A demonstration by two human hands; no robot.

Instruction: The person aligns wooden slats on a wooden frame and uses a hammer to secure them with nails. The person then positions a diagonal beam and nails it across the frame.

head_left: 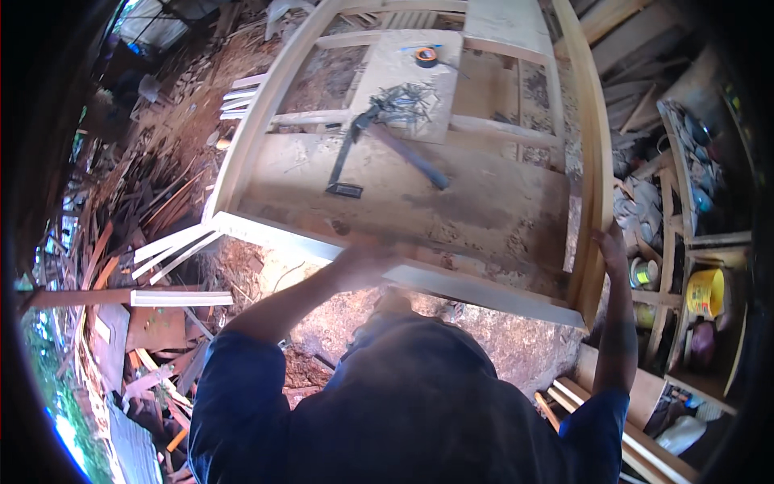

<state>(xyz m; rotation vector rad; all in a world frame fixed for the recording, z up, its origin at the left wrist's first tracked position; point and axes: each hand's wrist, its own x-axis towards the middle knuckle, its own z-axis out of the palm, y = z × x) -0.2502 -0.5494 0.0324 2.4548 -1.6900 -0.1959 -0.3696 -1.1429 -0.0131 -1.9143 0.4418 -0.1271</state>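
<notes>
Pale timber frame (578, 64) spans most of the view, its near end at the worker's chest. Wide board (484, 206) inside it, likely serving as a rest for loose tools. White-faced near rail (484, 290): left hand (367, 264) over its middle, blurred; cannot tell if closed. Right hand (613, 244) against the outer side of the right rail (597, 185), perhaps steadying it; clamping unclear. Hammer (407, 155) and square (345, 190) lie inward, nails (407, 105) heaped beyond, presumably kept within reach. Edges: shelving (721, 239) tightens the right side; thin strips (173, 242) jut from the near left corner.
</notes>
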